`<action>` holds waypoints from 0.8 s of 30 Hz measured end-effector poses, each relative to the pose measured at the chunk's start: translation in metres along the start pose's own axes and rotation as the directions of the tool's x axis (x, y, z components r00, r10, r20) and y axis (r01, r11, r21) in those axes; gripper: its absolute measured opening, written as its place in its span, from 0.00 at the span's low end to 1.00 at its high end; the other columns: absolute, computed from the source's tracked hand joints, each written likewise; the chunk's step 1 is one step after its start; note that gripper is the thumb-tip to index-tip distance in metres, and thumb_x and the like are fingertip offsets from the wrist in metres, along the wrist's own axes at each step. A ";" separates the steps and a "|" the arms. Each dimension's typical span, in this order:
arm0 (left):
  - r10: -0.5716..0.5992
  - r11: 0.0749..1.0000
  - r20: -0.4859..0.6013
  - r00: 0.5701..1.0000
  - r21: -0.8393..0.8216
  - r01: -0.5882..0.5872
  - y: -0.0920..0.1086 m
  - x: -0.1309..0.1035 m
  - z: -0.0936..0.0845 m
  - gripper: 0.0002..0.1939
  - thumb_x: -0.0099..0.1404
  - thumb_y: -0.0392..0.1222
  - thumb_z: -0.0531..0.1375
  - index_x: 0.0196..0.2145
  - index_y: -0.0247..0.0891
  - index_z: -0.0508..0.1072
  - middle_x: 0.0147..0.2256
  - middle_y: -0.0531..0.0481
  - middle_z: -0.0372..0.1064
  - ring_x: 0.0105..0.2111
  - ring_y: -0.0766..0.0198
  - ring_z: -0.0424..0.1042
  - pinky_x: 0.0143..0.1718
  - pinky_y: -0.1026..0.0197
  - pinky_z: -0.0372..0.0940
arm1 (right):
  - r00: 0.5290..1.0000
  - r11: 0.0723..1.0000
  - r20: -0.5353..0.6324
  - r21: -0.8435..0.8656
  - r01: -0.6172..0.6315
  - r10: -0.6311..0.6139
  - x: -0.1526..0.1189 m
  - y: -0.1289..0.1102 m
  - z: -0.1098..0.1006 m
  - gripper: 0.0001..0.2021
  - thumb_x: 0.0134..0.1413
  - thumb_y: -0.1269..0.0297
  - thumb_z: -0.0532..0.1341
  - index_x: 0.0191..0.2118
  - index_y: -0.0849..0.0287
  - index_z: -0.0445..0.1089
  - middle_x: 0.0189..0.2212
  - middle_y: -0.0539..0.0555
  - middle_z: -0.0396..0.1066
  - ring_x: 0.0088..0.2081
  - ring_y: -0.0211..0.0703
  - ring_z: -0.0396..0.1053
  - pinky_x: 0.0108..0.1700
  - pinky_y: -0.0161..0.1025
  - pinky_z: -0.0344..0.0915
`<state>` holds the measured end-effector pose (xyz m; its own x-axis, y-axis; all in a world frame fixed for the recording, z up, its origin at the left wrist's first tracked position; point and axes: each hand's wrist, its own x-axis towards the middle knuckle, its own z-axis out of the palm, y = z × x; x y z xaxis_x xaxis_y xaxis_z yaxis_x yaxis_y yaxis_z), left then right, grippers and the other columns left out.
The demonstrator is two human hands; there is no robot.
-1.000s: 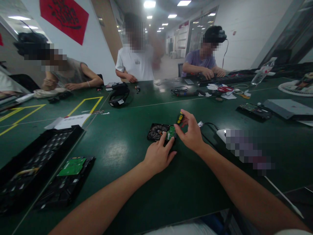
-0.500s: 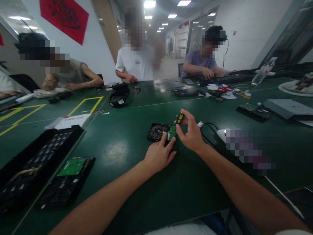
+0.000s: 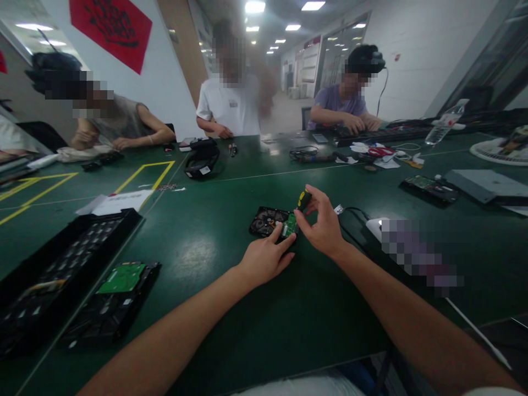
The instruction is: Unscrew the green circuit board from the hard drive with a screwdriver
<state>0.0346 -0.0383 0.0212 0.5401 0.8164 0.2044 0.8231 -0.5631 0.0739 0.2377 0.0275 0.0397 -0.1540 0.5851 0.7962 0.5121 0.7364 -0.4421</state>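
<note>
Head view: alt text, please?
The person's left hand touches a black rectangular hard drive with a green circuit board; the right hand holds a yellow-and-black tool handle near the drive's right end. Beneath: a dark green tabletop.

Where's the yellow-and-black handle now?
Head view, just right of centre: the yellow-and-black handle is in the right hand, by the right end of the hard drive.
</note>
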 end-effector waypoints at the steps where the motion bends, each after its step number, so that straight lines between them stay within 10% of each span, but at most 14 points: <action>1: 0.015 1.000 0.002 1.000 -0.015 -0.015 -0.003 0.000 0.000 0.28 0.76 0.54 0.55 0.70 0.48 0.64 0.71 0.30 0.55 0.49 0.41 0.81 0.46 0.43 0.77 | 1.000 1.000 0.001 0.000 0.002 -0.002 0.000 0.000 0.000 0.34 0.64 0.63 0.64 0.71 0.44 0.53 0.54 0.58 0.69 0.42 0.48 0.74 0.43 0.50 0.80; 10: 0.157 0.965 -0.025 0.987 -0.211 -0.158 -0.023 0.002 0.002 0.28 0.76 0.52 0.56 0.70 0.43 0.65 0.71 0.32 0.53 0.64 0.39 0.68 0.58 0.44 0.72 | 1.000 1.000 0.000 0.002 0.015 -0.015 0.000 0.000 0.001 0.35 0.64 0.64 0.64 0.71 0.44 0.52 0.54 0.58 0.68 0.41 0.48 0.73 0.42 0.50 0.80; 24: 0.088 0.985 -0.093 0.992 -0.141 -0.100 -0.003 -0.003 0.011 0.28 0.74 0.46 0.58 0.68 0.38 0.64 0.71 0.28 0.51 0.66 0.37 0.62 0.63 0.36 0.63 | 1.000 1.000 0.002 -0.003 0.012 -0.012 0.000 0.000 0.000 0.33 0.65 0.62 0.64 0.71 0.46 0.53 0.55 0.59 0.68 0.41 0.47 0.73 0.42 0.51 0.80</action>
<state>0.0324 -0.0372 0.0100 0.5916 0.7485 0.2997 0.7317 -0.6545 0.1904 0.2377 0.0280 0.0394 -0.1621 0.5772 0.8003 0.5129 0.7422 -0.4314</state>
